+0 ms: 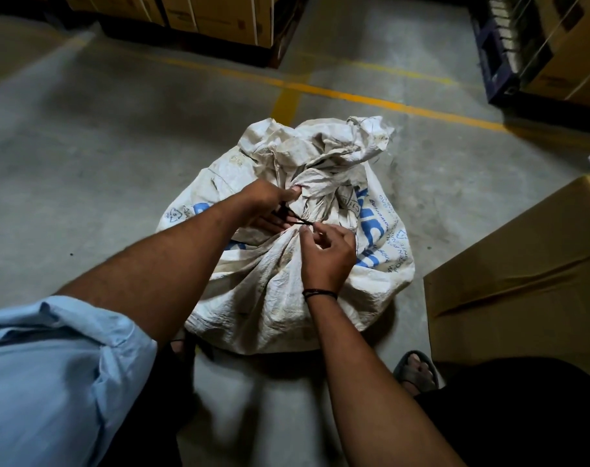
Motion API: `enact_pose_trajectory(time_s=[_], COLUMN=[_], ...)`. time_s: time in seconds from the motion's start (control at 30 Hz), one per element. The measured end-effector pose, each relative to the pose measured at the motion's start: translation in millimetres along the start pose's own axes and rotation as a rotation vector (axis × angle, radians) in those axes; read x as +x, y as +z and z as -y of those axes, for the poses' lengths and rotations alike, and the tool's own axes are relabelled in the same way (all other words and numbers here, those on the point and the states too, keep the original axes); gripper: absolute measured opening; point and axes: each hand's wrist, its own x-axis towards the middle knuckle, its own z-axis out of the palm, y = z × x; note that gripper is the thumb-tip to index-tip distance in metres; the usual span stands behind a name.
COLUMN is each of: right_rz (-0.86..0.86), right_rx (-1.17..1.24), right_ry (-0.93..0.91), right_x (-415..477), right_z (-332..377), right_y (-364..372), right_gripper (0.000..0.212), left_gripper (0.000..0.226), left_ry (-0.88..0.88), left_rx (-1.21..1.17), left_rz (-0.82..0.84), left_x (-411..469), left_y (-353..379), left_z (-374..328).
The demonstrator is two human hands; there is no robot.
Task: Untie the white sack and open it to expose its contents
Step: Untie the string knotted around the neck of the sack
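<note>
A white woven sack [273, 298] with blue print stands on the concrete floor in front of me. Its neck is gathered and bound with a thin dark string [298, 221], and the loose top [324, 143] flops behind the tie. My left hand [270, 205] grips the bunched neck from the left, thumb on top. My right hand [327, 254] pinches the string end at the tie, fingers curled. The sack's contents are hidden.
A flattened cardboard box [516, 264] lies close on the right. Stacked cartons on a pallet [199, 18] stand at the back, more on a blue pallet [509, 62] at the back right. Yellow floor lines [371, 99] run behind the sack. My sandalled foot [416, 369] is near the sack.
</note>
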Motion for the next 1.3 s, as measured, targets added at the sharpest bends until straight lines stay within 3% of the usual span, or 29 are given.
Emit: enact_pose_trajectory(time_s=[0.17,0.43,0.87,1.0,1.2,1.3], right_rz=[-0.046,-0.171,-0.004,-0.023,0.048,0.060], right_rx=[-0.070,-0.038,0.086,0.116,-0.057,-0.112], right_ry=[-0.099,0.054,0.326,0.186,-0.236,-0.305], right_x=[-3.0,-0.6,17.0,10.9,-6.3,-6.4], right_z=[1.8,5.2,-9.9,-8.4,-7.2,-8.0], right_y=[9.1,15.8,9.7,2.6,1.7,1.0], right_gripper=[0.014,0.005,0.004,0.004,0.020,0.018], left_gripper=[0.048,0.052,0.052,0.051,0.049,0.051], left_ry=[0.022,0.053,0.067,0.060,0.024,0.025], left_rx=[0.003,0.031,0.042,0.045,0.056,0.291], left_rz=[-0.011,-0.006,-0.023,-0.027,-0.026,-0.022], left_x=[-1.6,1.8,2.9,3.2,-3.9,-14.0], left_y=[-0.5,0.8,3.6,0.7,-2.0,-3.1], left_z=[0.3,1.6,0.8,0.9,-6.2,-19.5])
